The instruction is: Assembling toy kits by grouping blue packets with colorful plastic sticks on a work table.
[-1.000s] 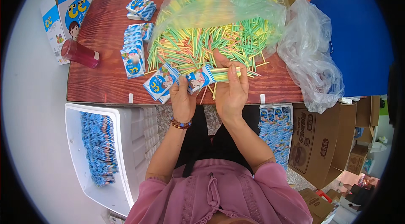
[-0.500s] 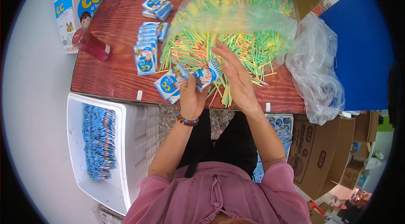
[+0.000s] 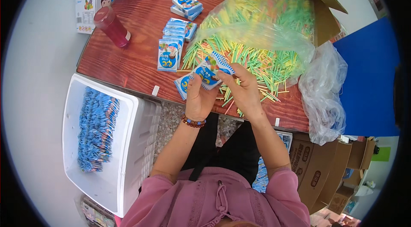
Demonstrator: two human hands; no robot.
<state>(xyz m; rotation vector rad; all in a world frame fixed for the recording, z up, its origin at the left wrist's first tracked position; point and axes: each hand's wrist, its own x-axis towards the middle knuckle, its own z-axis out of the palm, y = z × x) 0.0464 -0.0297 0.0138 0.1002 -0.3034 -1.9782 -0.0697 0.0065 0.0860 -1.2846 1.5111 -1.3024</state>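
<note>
While the hands meet near the tabletop's [image 3: 143, 23] front edge: an upper packet [image 3: 209, 71] and a lower packet [image 3: 183, 86] overlap between them, lifted beside the loose sticks [image 3: 214, 49].
Left grip [image 3: 202, 100]: pinches the overlapping packets, thumb on the front; should that thumb ease, the lower packet, less firmly backed, could slip away.
Right grip [image 3: 248, 94]: thumb and fingers close on the upper packet's right end; too hard a squeeze might crease the wrapper or crack contents that cannot be seen.
Sticks near the edge: several lie beneath and beside the right grip; a low wrist could sweep them onto the floor.
Packet row [image 3: 168, 57]: its overlapping wrappers sit just beyond the left grip, so a careless reach might fan them apart.
Plastic film [image 3: 261, 32]: drapes over the stick heap; a snagged finger could drag sticks forward.
Pink jar [image 3: 112, 26]: near the left edge, well apart from both hands, so a small risk.
</note>
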